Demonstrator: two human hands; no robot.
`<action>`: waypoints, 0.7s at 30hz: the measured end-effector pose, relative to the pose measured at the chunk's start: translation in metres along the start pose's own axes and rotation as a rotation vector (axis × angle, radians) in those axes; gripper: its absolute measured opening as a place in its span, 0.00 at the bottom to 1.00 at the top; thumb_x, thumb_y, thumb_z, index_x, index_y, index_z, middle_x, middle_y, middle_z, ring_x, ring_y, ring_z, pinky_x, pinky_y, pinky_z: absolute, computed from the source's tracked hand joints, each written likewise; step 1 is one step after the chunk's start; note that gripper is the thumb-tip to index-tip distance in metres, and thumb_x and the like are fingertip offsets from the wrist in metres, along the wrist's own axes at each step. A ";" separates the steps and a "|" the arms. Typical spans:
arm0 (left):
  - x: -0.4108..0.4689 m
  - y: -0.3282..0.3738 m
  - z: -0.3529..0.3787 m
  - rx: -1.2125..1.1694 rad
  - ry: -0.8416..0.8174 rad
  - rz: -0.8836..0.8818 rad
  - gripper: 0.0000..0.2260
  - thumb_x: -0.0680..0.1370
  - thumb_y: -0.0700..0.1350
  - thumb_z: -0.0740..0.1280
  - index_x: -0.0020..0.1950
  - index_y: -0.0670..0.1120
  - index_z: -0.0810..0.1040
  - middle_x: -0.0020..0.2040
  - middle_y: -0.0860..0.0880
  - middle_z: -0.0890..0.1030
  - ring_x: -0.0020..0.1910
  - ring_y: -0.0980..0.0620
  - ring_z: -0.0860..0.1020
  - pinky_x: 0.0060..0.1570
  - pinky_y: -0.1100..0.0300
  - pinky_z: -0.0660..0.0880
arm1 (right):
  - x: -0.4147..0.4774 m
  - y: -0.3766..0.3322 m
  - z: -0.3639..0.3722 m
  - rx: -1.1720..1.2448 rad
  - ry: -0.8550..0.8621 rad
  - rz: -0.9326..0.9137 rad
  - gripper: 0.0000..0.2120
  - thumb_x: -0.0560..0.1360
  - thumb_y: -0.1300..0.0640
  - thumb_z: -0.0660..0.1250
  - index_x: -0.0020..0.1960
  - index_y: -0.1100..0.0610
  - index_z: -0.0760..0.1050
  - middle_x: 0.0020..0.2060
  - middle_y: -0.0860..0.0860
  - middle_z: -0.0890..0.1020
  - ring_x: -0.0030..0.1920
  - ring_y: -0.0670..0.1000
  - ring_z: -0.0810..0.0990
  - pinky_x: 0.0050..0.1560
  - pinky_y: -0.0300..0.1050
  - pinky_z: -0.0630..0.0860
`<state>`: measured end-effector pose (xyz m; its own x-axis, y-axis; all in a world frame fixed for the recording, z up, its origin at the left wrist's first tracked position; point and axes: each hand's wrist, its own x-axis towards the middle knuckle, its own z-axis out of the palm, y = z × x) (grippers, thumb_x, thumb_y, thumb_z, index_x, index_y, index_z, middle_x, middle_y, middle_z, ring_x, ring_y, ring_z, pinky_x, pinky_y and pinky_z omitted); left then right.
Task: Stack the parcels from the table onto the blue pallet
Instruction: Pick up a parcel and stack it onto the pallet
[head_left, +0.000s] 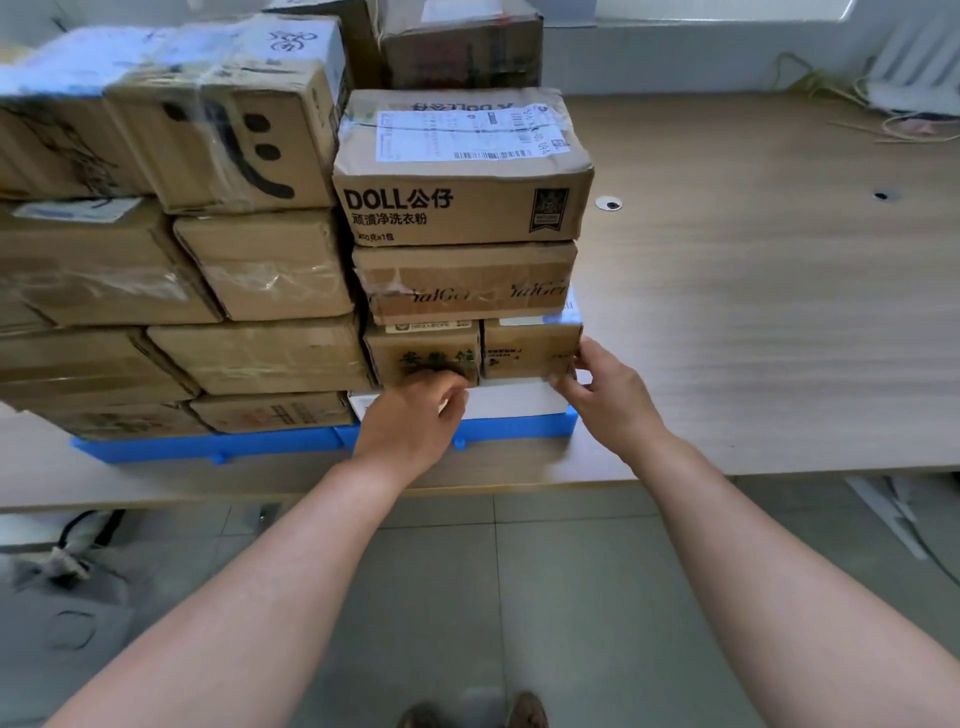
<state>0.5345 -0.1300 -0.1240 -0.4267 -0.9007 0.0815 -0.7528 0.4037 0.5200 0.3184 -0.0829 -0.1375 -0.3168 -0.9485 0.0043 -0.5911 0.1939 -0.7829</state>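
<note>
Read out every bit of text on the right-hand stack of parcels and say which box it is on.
"DOLL公仔": top box, front.
"顽渍净洗衣粉": same front, just below.
"DOLL公仔", upside down: its top face.
Too small to read: shipping label; print on right small box.
Blurred: cursive print on second box; green characters on left small box.
</note>
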 end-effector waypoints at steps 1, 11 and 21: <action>-0.003 -0.002 0.001 -0.003 -0.005 -0.026 0.11 0.81 0.49 0.60 0.59 0.49 0.78 0.53 0.52 0.81 0.52 0.51 0.78 0.50 0.58 0.73 | 0.001 0.003 0.000 -0.007 -0.021 0.011 0.18 0.77 0.51 0.66 0.66 0.45 0.70 0.56 0.45 0.78 0.58 0.48 0.76 0.58 0.47 0.74; -0.006 -0.023 0.005 0.053 0.009 -0.194 0.14 0.81 0.50 0.59 0.52 0.43 0.80 0.52 0.43 0.80 0.55 0.44 0.75 0.52 0.55 0.70 | 0.005 0.016 0.010 -0.066 -0.104 0.114 0.25 0.77 0.48 0.66 0.72 0.51 0.65 0.57 0.47 0.76 0.55 0.49 0.75 0.53 0.43 0.70; -0.007 0.004 0.010 -0.077 0.013 -0.129 0.14 0.81 0.53 0.58 0.52 0.46 0.79 0.50 0.49 0.82 0.50 0.48 0.78 0.50 0.52 0.75 | 0.011 0.010 0.006 0.012 -0.038 -0.021 0.32 0.73 0.44 0.70 0.74 0.46 0.62 0.66 0.45 0.74 0.65 0.47 0.71 0.65 0.49 0.71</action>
<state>0.5291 -0.1208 -0.1308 -0.3218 -0.9466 0.0205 -0.7602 0.2712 0.5904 0.3134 -0.0929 -0.1488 -0.2756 -0.9613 -0.0028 -0.5880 0.1709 -0.7906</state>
